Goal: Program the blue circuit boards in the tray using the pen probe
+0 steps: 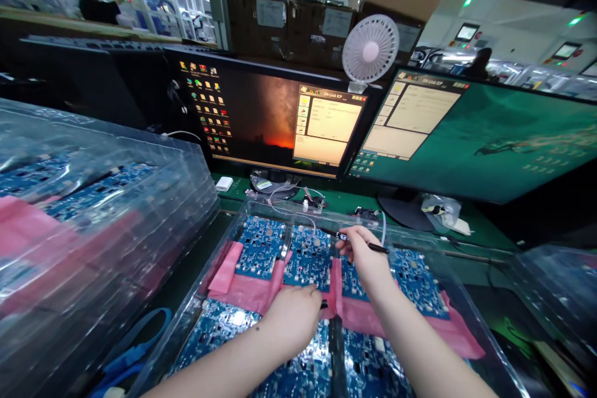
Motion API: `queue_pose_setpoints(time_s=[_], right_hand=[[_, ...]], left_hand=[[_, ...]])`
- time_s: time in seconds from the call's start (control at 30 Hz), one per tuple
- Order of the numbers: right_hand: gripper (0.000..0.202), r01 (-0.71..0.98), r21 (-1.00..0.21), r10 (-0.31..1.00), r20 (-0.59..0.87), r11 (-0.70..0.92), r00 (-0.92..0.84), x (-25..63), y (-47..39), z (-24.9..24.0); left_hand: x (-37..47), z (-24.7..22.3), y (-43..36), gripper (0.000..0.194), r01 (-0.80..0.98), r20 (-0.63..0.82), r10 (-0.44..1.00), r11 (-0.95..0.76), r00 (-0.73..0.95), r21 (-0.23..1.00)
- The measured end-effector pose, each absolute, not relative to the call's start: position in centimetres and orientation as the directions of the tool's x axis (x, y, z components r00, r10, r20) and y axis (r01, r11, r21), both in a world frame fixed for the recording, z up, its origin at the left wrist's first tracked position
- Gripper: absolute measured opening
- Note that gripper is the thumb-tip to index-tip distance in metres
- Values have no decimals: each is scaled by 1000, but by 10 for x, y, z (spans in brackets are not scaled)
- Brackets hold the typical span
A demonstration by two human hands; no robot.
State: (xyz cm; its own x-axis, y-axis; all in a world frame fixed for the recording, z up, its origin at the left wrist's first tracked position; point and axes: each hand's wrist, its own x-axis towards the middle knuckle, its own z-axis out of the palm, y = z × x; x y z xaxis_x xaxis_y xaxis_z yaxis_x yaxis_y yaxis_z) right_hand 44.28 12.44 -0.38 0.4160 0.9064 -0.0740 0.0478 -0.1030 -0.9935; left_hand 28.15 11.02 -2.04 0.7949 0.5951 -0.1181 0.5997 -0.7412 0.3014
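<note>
My right hand [361, 252] pinches a black pen [379, 249], held at a slant above the back row of blue circuit boards [308, 258]. My left hand [298, 311] is curled closed over the middle of the tray, and a small black piece resembling a pen cap [323, 304] sticks out beside its fingers. Most of that piece is hidden. Both hands are over a clear plastic tray [186, 329] holding several boards. Strips of pink wrap [247, 293] lie between and across the boards.
A stack of clear trays [181, 180] with more boards rises at the left. Two monitors [261, 118] stand behind, with a small white fan [370, 50] above them. Cables and connectors [312, 199] lie beyond the tray. A blue strap [135, 354] is at lower left.
</note>
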Motion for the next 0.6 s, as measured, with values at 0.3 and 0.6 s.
queue_pose_setpoints(time_s=[0.3, 0.6], right_hand=[[26, -413, -910, 911, -130, 47, 391, 450, 64, 26], [22, -329, -943, 910, -176, -47, 374, 444, 57, 22]], left_hand=[[277, -11, 113, 22, 498, 87, 826, -416, 557, 761], [271, -18, 109, 18, 377, 222, 790, -493, 572, 784]])
